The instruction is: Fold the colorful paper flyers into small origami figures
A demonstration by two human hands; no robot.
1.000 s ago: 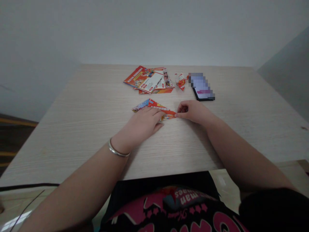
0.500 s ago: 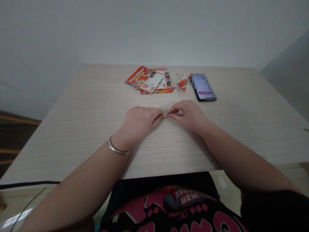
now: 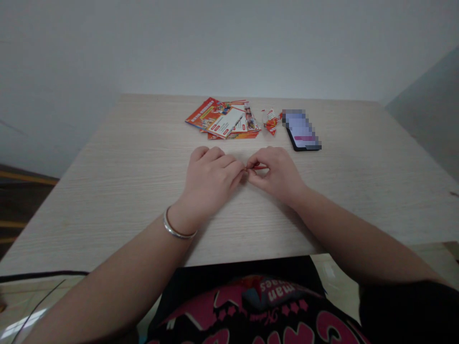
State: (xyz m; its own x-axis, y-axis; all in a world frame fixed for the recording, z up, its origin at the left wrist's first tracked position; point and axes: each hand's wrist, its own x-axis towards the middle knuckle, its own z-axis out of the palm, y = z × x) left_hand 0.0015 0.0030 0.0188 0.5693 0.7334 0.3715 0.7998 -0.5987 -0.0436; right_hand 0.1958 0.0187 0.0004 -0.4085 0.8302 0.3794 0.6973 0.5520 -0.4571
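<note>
My left hand (image 3: 213,174), with a silver bangle (image 3: 175,228) on its wrist, is closed in a pinch above the table. My right hand (image 3: 278,174) meets it fingertip to fingertip, thumb and forefinger pinched together. Between the two pinches runs a small thin red strip (image 3: 261,167), and its free end shows inside the loop of my right fingers. The fingers cover most of it, so its exact kind cannot be made out.
Behind my hands lies a fanned pile of red and white printed cards or leaflets (image 3: 218,123). Beside it is a crumpled red and clear wrapper (image 3: 271,120). A phone (image 3: 301,131) lies at the right. The pale wooden table (image 3: 143,143) backs onto a wall.
More of the red strip now shows inside my right-hand pinch, and less between the hands. My left hand has rolled forward with its knuckles raised, and the fingertips are closer together.
</note>
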